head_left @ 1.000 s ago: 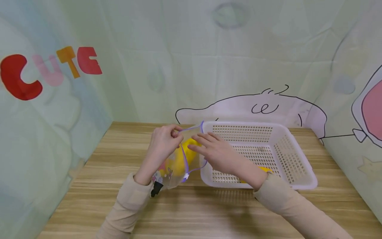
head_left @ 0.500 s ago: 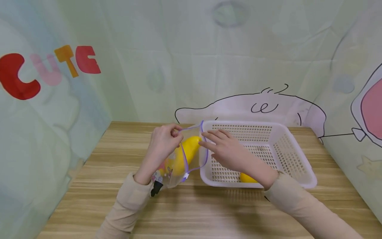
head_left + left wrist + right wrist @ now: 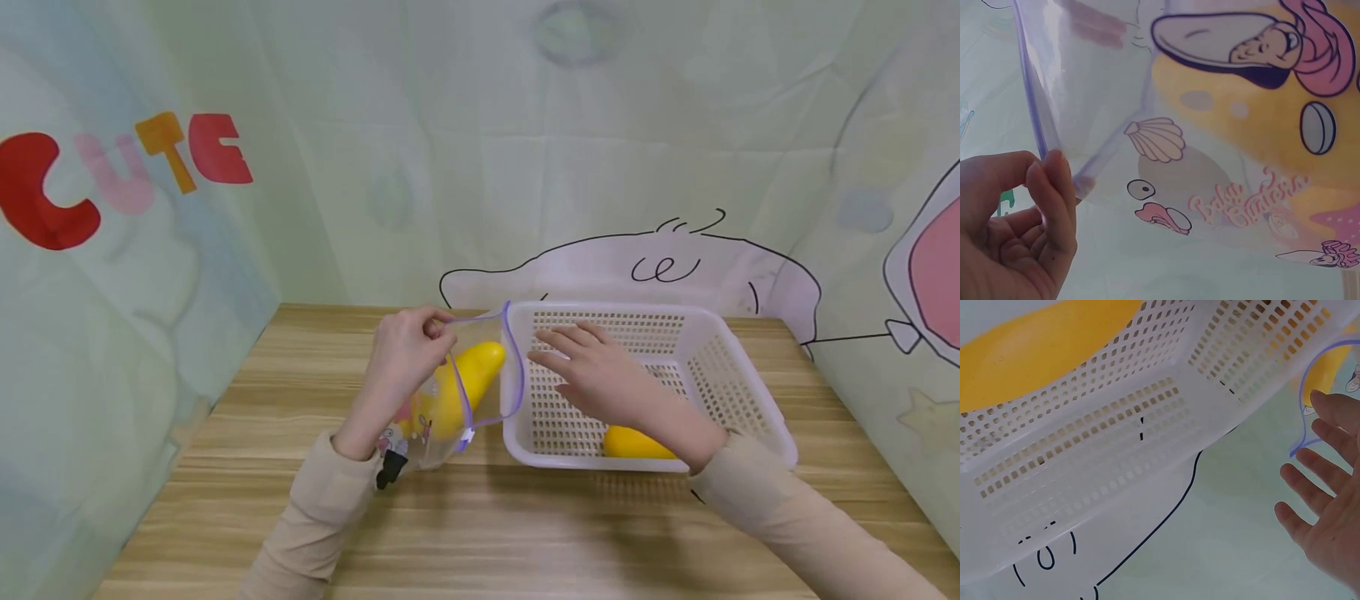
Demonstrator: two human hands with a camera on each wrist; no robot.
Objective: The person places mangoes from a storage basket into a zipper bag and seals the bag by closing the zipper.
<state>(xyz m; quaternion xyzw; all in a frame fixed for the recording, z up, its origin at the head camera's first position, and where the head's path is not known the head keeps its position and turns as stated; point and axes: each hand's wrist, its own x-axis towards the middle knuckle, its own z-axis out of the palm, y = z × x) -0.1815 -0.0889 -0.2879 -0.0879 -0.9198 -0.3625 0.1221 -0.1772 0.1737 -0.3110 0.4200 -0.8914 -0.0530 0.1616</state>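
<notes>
My left hand (image 3: 408,350) pinches the purple-edged rim of a clear printed bag (image 3: 491,400), whose mouth gapes toward the basket. Inside the bag lies a long yellow object (image 3: 471,379), its rounded tip near the mouth. In the left wrist view the left hand (image 3: 1029,219) holds the bag's edge between thumb and finger. Over the white basket (image 3: 651,310) my right hand (image 3: 600,375) has its fingers spread and holds nothing. Another yellow object (image 3: 633,443) lies in the basket, partly hidden by the right forearm. The right wrist view also shows the right hand (image 3: 1329,487) with fingers apart.
The basket stands on a wooden table (image 3: 480,533), just right of the bag. A black piece (image 3: 391,468) hangs at the bag's lower left. Behind and beside the table hangs a printed cloth (image 3: 465,167).
My right hand has moved right, away from the bag's mouth and the yellow object in it, and is over the basket. More of the basket's yellow object shows. The left hand keeps its pinch.
</notes>
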